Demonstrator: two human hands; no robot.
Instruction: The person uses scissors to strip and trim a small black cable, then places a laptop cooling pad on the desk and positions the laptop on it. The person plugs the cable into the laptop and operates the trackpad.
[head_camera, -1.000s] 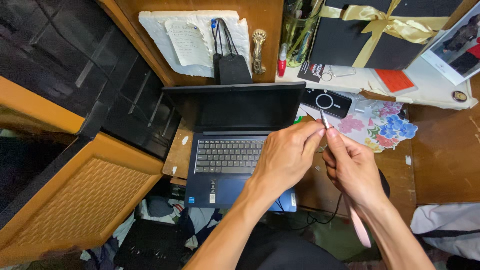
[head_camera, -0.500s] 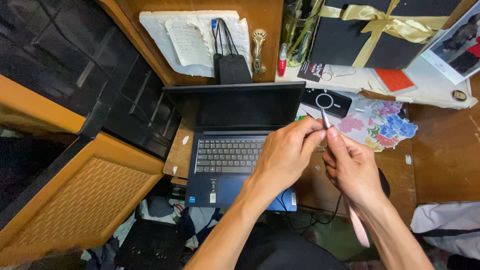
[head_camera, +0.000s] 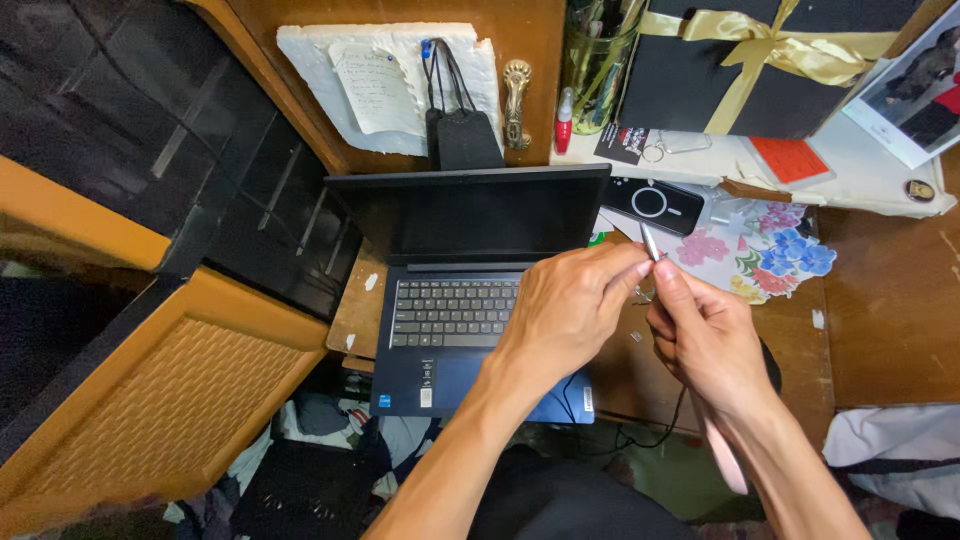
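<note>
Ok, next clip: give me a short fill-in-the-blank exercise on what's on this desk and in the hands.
1. Both hands, the left hand and the right hand, pinch a thin silver ____ between their fingertips.
2. The laptop lies open with its screen ____.
3. The black gift box is tied with a ____ ribbon.
4. The phone rests just ____ of the laptop screen.

Missing words: pen; dark; gold; right

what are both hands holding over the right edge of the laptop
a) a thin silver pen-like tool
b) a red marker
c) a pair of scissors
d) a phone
a: the left hand and the right hand both pinch a thin silver pen-like tool above the right side of the open laptop, while the phone lies untouched on the desk behind.
</note>
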